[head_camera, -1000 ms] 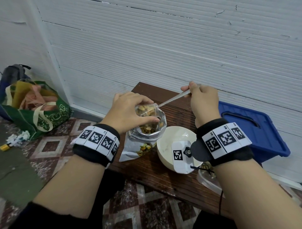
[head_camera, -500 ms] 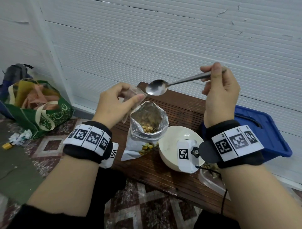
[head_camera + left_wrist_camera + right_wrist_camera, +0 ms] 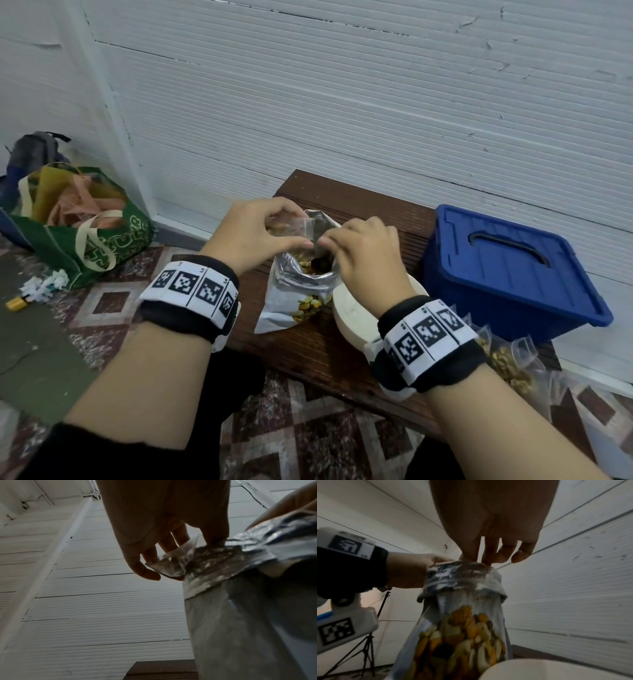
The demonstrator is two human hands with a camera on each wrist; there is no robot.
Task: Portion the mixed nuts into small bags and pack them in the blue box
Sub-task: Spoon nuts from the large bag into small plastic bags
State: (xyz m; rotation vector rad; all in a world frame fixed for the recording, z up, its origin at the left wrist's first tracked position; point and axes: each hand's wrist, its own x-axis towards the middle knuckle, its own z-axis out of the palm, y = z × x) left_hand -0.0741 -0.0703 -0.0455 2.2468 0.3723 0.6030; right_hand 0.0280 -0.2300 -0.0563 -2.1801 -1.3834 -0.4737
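Note:
An open foil bag of mixed nuts [image 3: 298, 291] stands on the dark wooden table [image 3: 308, 353]. Just above its mouth my left hand [image 3: 302, 230] pinches a small clear bag [image 3: 291, 228] between thumb and fingers; the left wrist view shows the same grip on the clear bag [image 3: 171, 565]. My right hand [image 3: 324, 242] meets it thumb to thumb and pinches the small bag's near edge. No spoon shows in its fingers. A dark object lies among the nuts inside the foil bag. The blue box [image 3: 513, 274] stands to the right with its lid on.
A white bowl [image 3: 352, 315] sits right of the foil bag, under my right wrist. Filled small bags [image 3: 510, 366] lie on the table in front of the blue box. A green shopping bag [image 3: 85, 240] stands on the floor at the left. The white wall runs close behind the table.
My right hand came down from holding the spoon high to the small bag at the foil bag's mouth. The spoon is no longer visible in it. My left hand moved slightly right.

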